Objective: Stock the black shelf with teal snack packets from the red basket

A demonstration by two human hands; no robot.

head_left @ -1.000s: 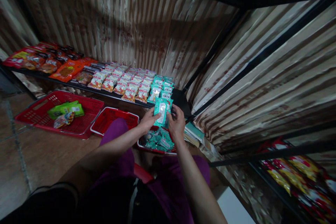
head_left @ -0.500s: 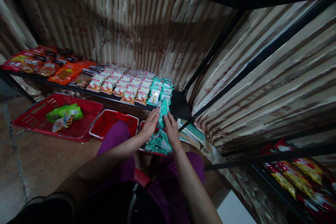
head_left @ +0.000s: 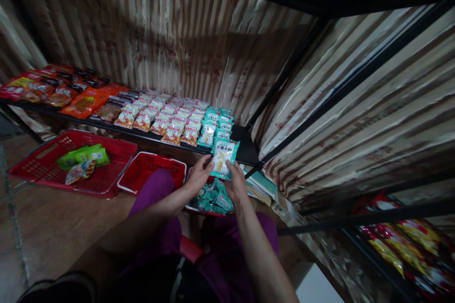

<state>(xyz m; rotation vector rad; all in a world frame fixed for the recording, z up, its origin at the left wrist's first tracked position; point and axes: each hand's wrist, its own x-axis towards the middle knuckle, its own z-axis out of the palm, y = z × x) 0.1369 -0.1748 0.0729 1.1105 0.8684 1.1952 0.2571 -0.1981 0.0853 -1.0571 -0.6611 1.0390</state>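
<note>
Between my two hands is a teal-and-white snack bag, its printed front turned up toward me. My left hand grips its left edge, fingers closed on it. The lower right edge is pinched by my right hand. Just beyond the bag, rows of matching teal snack bags lie at the right end of the black shelf. Beneath my hands, a red basket holds a heap of more teal bags.
White-and-orange snack bags and orange packets line the shelf leftward. A red basket and a larger one with green packets stand on the floor. A black post and a side shelf of red-yellow bags are at right.
The teal bag has turned from a narrow, creased view to its flat printed front. My right hand has moved slightly down and right; the camera view has shifted a little.
</note>
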